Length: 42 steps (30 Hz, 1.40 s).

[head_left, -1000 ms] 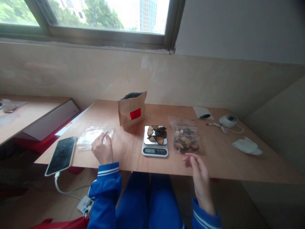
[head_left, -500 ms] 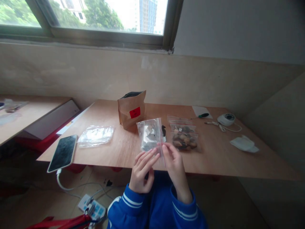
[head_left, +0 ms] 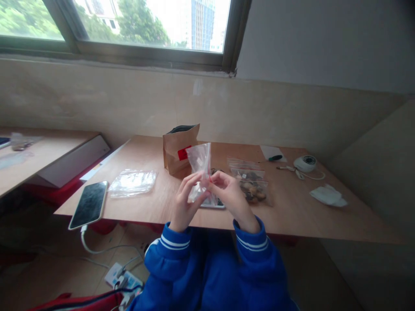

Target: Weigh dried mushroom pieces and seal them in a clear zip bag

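Both hands grip a clear zip-lock bag [head_left: 200, 159] held upright above the table's front part. My left hand [head_left: 186, 198] pinches its left side, and my right hand [head_left: 231, 195] pinches near the red-lined zip edge. Behind and below the bag, a pale tray [head_left: 212, 207] with dark pieces on it is mostly hidden. Filled zip-lock bags [head_left: 256, 190] of brown, mushroom-like pieces lie just right of my right hand. A brown paper pouch [head_left: 173, 149] with a red label stands open-topped behind my left hand.
A stack of clear bags [head_left: 132, 182] and a phone [head_left: 89, 205] on a cable lie to the left. On the right are a green-handled screwdriver [head_left: 275, 158], a white dome camera [head_left: 304, 163] and a crumpled white tissue [head_left: 328, 196]. A power strip [head_left: 125, 278] is on the floor.
The bag has been lifted and turned more upright. My left hand has gone from outstretched fingers to a pinch on it, and both hands have moved up and forward.
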### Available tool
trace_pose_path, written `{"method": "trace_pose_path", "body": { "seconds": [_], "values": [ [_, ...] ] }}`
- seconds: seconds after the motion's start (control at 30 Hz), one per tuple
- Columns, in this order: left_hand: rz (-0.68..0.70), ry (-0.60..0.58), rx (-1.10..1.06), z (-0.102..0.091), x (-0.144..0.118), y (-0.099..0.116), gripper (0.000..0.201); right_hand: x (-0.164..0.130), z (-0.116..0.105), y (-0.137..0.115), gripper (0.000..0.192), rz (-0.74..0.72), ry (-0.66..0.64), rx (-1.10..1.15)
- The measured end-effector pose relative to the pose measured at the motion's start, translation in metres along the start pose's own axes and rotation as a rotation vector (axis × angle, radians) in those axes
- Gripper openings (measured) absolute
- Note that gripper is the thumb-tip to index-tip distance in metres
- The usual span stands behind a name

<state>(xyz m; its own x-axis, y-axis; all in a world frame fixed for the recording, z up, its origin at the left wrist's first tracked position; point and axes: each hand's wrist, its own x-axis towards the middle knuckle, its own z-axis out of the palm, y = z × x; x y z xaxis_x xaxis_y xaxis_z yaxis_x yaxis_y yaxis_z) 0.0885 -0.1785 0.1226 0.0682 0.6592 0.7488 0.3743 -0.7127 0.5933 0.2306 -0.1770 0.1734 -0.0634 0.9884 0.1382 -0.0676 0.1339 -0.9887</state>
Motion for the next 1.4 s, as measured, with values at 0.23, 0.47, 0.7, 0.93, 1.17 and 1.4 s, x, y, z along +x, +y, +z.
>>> {"method": "trace_pose_path", "body": {
  "seconds": [0.23, 0.47, 0.7, 0.93, 1.17, 1.4],
  "values": [
    [-0.415, 0.412, -0.049, 0.003, -0.020, -0.015, 0.018, -0.003, -0.014, 0.033, 0.048, 0.158, 0.141, 0.019],
    [-0.345, 0.600, 0.062, -0.022, -0.001, -0.021, 0.018, 0.008, -0.038, 0.027, 0.049, -0.041, -0.142, -0.214],
    [-0.353, 0.394, -0.003, -0.040, 0.002, -0.051, 0.020, 0.035, -0.077, 0.089, 0.062, -0.103, -0.002, -0.839],
    [-0.506, 0.341, -0.079, -0.027, -0.011, -0.059, 0.023, 0.068, -0.080, 0.122, 0.074, -0.088, -0.232, -0.997],
    [-0.552, 0.324, -0.061, -0.020, -0.015, -0.055, 0.025, 0.062, -0.082, 0.128, 0.040, -0.201, -0.165, -0.963],
    [-0.559, 0.311, -0.156, -0.012, -0.018, -0.051, 0.018, 0.061, -0.074, 0.124, 0.027, -0.268, -0.100, -1.047]
  ]
}}
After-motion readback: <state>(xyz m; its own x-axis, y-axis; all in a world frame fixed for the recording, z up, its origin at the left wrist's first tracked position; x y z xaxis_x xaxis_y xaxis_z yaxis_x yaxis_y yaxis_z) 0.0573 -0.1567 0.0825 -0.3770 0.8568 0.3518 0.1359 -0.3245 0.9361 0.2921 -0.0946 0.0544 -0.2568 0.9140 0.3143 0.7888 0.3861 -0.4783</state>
